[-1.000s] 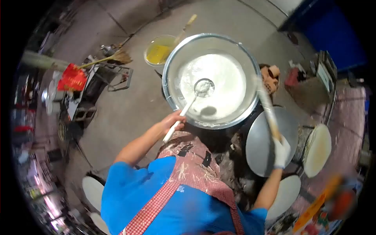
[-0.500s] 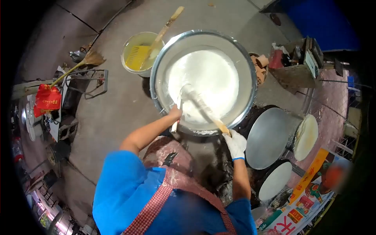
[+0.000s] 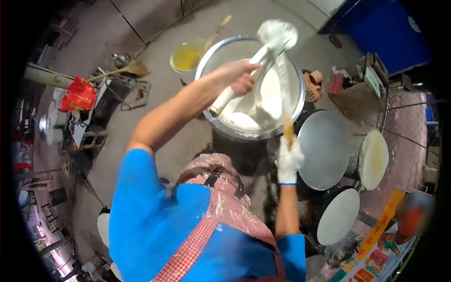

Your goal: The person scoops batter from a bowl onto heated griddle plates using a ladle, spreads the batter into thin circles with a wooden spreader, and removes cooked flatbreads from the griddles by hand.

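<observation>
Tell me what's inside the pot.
The pot holds white liquid. The left hand, ladle and stick hide parts of the inside; the bottom is covered by liquid, so anything beneath cannot be seen.

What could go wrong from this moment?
The ladle in the left hand appears past the far rim of the pot, so white mixture might drip outside. The stick in the right hand seems to meet it, so they could knock. The glove could brush the round grey plate beside it.
</observation>
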Tool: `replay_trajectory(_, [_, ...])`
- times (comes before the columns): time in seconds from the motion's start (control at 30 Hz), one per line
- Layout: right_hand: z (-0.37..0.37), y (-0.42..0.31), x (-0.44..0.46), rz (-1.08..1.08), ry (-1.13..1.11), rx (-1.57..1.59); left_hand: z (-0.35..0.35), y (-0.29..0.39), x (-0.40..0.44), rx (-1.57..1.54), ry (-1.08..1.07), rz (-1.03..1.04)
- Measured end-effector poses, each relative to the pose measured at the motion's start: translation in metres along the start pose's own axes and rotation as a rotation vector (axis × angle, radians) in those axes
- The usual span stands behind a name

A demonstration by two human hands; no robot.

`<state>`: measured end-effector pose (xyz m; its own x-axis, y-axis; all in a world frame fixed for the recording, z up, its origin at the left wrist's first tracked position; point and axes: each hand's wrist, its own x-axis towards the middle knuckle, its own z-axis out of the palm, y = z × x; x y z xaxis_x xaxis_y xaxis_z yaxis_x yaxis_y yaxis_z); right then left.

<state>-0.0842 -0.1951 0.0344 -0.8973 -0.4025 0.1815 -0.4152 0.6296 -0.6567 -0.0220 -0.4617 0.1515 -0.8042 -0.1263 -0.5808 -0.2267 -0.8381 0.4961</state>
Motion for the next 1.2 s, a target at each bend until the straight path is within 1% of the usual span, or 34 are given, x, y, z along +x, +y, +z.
replay_trajectory(0.03, [-0.014,-0.008,0.017,-0.151,0.081,0.113,0.025,0.015,-0.027,0.058,-0.006,0.052])
replay_trajectory(0.07, [-0.033,-0.022,0.035,-0.280,0.192,0.019,0.044,0.028,-0.049,0.114,-0.054,0.179])
replay_trajectory(0.1, [-0.049,-0.035,0.051,-0.272,0.245,0.061,0.060,0.042,-0.070,0.162,-0.177,0.256])
replay_trajectory(0.17, [-0.076,-0.062,0.078,-0.278,0.382,0.351,0.088,0.072,-0.101,0.445,-0.257,0.474])
replay_trajectory(0.2, [-0.083,-0.060,0.089,-0.220,0.378,0.399,0.098,0.085,-0.112,0.641,-0.199,0.593])
replay_trajectory(0.23, [-0.087,-0.064,0.094,-0.230,0.395,0.607,0.101,0.092,-0.116,0.680,-0.198,0.653])
replay_trajectory(0.3, [-0.096,-0.081,0.076,-0.221,0.284,0.690,0.088,0.094,-0.105,0.741,-0.195,0.750])
replay_trajectory(0.33, [-0.071,-0.047,0.071,-0.141,0.136,0.843,0.072,0.090,-0.095,0.745,-0.220,0.665])
replay_trajectory(0.37, [-0.029,0.003,0.066,-0.057,-0.021,0.987,0.050,0.080,-0.081,0.741,-0.241,0.570])
replay_trajectory(0.4, [0.007,0.038,0.050,-0.048,-0.060,0.880,0.026,0.064,-0.064,0.659,-0.261,0.420])
replay_trajectory(0.43, [0.010,0.041,0.027,0.115,-0.132,0.818,0.014,0.040,-0.057,0.620,-0.040,0.279])
replay_trajectory(0.47, [0.013,0.044,0.005,0.272,-0.211,0.751,-0.001,0.033,-0.040,0.312,-0.001,-0.002])
replay_trajectory(0.5, [-0.010,0.022,-0.022,0.574,-0.321,0.731,-0.015,0.028,-0.025,0.007,0.058,-0.280])
replay_trajectory(0.57, [-0.036,0.025,-0.053,0.537,-0.295,0.461,-0.021,0.012,-0.011,-0.226,0.154,-0.452])
replay_trajectory(0.6, [-0.034,0.042,-0.064,0.428,-0.181,0.412,-0.017,0.009,-0.016,-0.037,0.035,-0.454])
replay_trajectory(0.63, [-0.039,0.057,-0.075,0.337,-0.099,0.458,-0.006,0.012,-0.022,-0.066,0.047,-0.450])
replay_trajectory(0.7, [-0.063,0.045,-0.083,0.317,-0.001,0.564,0.026,-0.011,-0.046,0.367,-0.132,-0.084])
replay_trajectory(0.77, [-0.070,0.048,-0.092,0.512,-0.039,0.695,0.033,-0.047,-0.033,0.483,-0.225,-0.029])
replay_trajectory(0.8, [-0.070,0.053,-0.100,0.517,-0.036,0.649,0.032,-0.067,-0.019,0.441,-0.229,-0.078])
replay_trajectory(0.83, [-0.073,0.061,-0.113,0.519,-0.044,0.604,0.039,-0.084,-0.014,0.363,-0.296,-0.149])
replay_trajectory(0.9, [-0.087,0.078,-0.158,0.511,-0.085,0.435,0.040,-0.112,0.016,-0.019,-0.236,-0.502])
replay_trajectory(0.93, [-0.097,0.084,-0.180,0.539,-0.085,0.328,0.039,-0.123,0.032,-0.101,-0.137,-0.573])
replay_trajectory(0.97, [-0.097,0.116,-0.212,0.427,-0.049,0.224,0.021,-0.143,0.070,-0.338,-0.245,-0.794])
replay_trajectory(1.0, [-0.108,0.131,-0.243,0.441,-0.008,0.066,0.028,-0.165,0.079,-0.355,-0.169,-0.813])
replay_trajectory(1.03, [-0.123,0.147,-0.270,0.569,-0.040,-0.078,0.038,-0.185,0.082,-0.368,-0.094,-0.829])
replay_trajectory(1.07, [-0.124,0.185,-0.305,0.555,0.023,-0.209,0.049,-0.201,0.087,-0.392,-0.159,-0.870])
replay_trajectory(1.1, [-0.150,0.183,-0.316,0.667,-0.024,-0.317,0.060,-0.214,0.088,-0.418,-0.220,-0.914])
replay_trajectory(1.13, [-0.163,0.194,-0.327,0.757,-0.017,-0.451,0.074,-0.224,0.088,-0.366,-0.273,-0.907])
replay_trajectory(1.17, [-0.179,0.195,-0.327,0.798,0.060,-0.389,0.089,-0.234,0.096,-0.233,-0.260,-0.812])
replay_trajectory(1.2, [-0.192,0.196,-0.322,0.813,0.166,-0.215,0.104,-0.240,0.104,-0.036,-0.249,-0.713])
